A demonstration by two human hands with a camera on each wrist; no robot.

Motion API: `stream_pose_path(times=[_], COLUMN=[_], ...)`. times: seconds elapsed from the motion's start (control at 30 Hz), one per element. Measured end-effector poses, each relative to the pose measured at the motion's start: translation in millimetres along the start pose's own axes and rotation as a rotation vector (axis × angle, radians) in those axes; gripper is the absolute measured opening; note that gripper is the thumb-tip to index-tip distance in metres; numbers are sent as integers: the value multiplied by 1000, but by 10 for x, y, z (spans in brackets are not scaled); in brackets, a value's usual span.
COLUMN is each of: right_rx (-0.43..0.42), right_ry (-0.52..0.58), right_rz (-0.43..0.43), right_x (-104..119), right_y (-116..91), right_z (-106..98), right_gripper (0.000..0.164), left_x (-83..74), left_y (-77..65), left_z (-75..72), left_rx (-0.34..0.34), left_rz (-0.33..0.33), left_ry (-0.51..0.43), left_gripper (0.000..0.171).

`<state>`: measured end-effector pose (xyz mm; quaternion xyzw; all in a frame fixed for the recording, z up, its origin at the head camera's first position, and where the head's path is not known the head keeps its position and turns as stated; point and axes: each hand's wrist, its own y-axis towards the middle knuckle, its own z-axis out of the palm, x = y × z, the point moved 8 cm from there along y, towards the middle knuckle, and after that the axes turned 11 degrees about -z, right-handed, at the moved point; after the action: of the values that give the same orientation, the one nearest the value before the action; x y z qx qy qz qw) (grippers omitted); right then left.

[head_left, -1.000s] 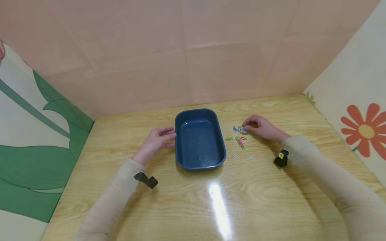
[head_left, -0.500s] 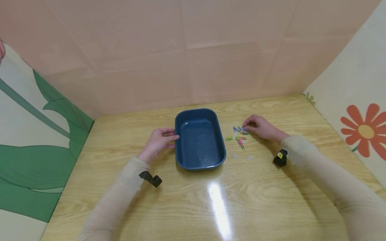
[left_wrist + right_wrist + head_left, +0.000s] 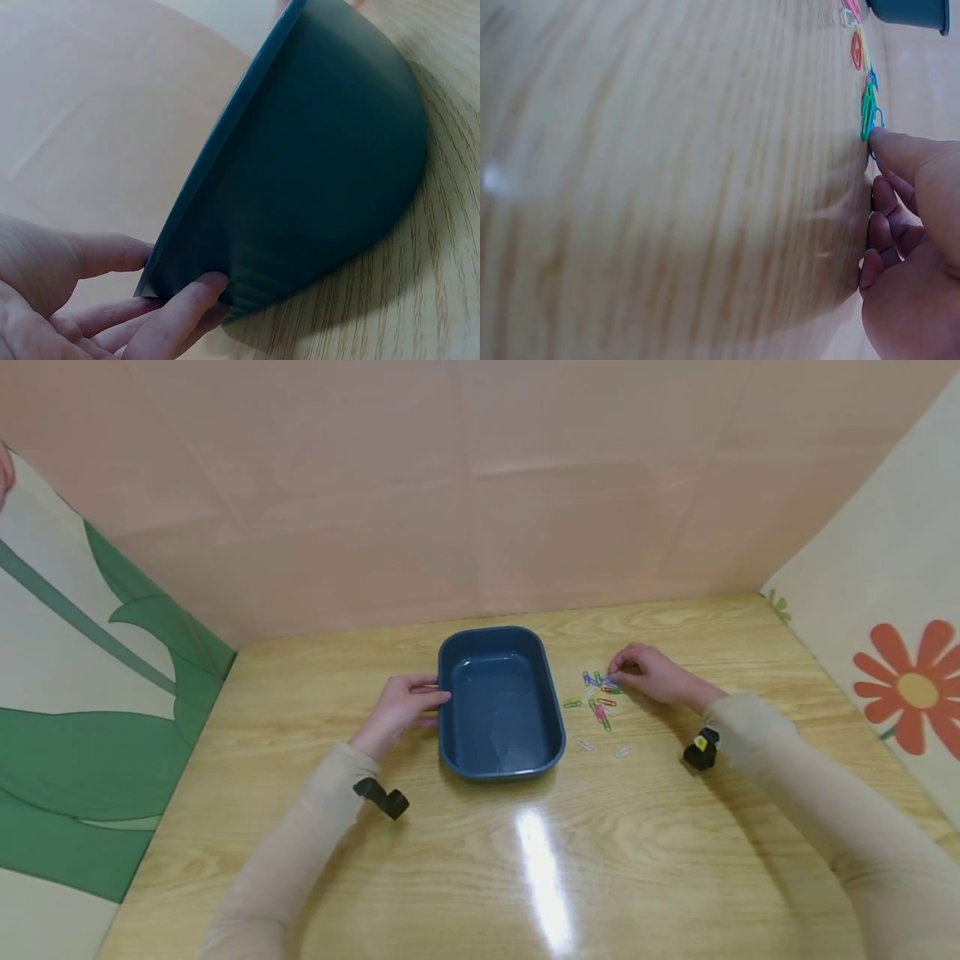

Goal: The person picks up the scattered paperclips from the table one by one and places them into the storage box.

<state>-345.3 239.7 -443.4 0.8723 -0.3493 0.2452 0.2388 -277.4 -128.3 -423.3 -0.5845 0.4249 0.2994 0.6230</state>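
A deep blue rectangular tray stands on the table. My left hand grips its left rim, thumb over the edge and fingers against the outer wall, as the left wrist view shows on the tray's side. To the right of the tray lies a loose group of coloured paper clips. At the group's far right side my right hand pinches a blue paper clip between thumb and forefinger, its other fingers curled near the tabletop. A green paper clip lies right by the thumb tip.
Two pale paper clips lie apart, nearer the front. The wooden table meets a pink-covered wall at the back. Printed panels with a green leaf and a red flower flank it.
My left hand has moved right to the tray and taken hold of its left rim. The right hand has stayed at the paper clips, and the view has shifted slightly.
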Motion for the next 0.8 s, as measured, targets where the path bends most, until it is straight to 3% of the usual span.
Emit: stream_pose_path(times=[0.27, 0.67, 0.8], right_rx=[16, -5, 4], right_ry=[-34, -118, -99], right_rz=[34, 5, 16], right_x=[3, 20, 43], right_y=[2, 39, 58], right_z=[-6, 4, -12], right_gripper=[6, 4, 4], left_x=[-1, 14, 27], left_y=[15, 2, 13], left_z=[1, 0, 1], left_rx=[7, 15, 9], left_rz=[11, 16, 15], left_ry=[4, -16, -16], left_gripper=[46, 44, 46])
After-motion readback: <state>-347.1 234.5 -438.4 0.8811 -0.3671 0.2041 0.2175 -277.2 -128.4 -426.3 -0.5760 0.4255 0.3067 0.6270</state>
